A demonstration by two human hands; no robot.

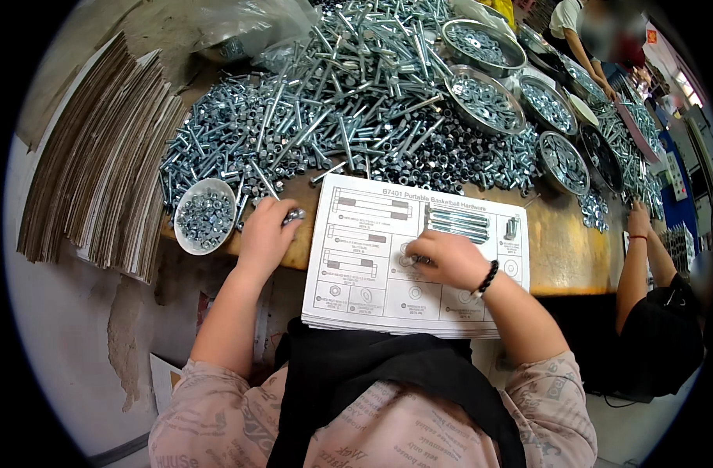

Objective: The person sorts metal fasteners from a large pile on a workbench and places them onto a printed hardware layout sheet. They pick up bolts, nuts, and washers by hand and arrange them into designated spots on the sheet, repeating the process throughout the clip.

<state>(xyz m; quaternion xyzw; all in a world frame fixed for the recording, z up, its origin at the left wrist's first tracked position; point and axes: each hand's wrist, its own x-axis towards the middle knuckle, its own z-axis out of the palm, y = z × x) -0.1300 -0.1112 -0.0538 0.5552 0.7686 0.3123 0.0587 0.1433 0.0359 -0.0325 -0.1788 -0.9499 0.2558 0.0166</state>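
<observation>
My left hand (267, 234) is closed at the table's front edge, beside the pile. Shiny metal nuts (294, 215) show between its fingers, and a long bolt (264, 179) reaches to its fingertips; whether it is gripped I cannot tell. My right hand (454, 260) is closed low over a stack of printed sheets (349, 308), with a small piece at its fingertips too hidden to name. Several long bolts (456, 225) lie side by side on the top sheet, above that hand. A few short bolts (512, 228) sit near the sheet's right edge.
A large heap of bolts and nuts (356, 101) covers the table. A white bowl of nuts (206, 217) stands left; metal bowls of washers (485, 101) stand right. Flattened cardboard (99, 156) is stacked far left. At the right, a co-worker's arm (637, 249) reaches in; another person stands behind.
</observation>
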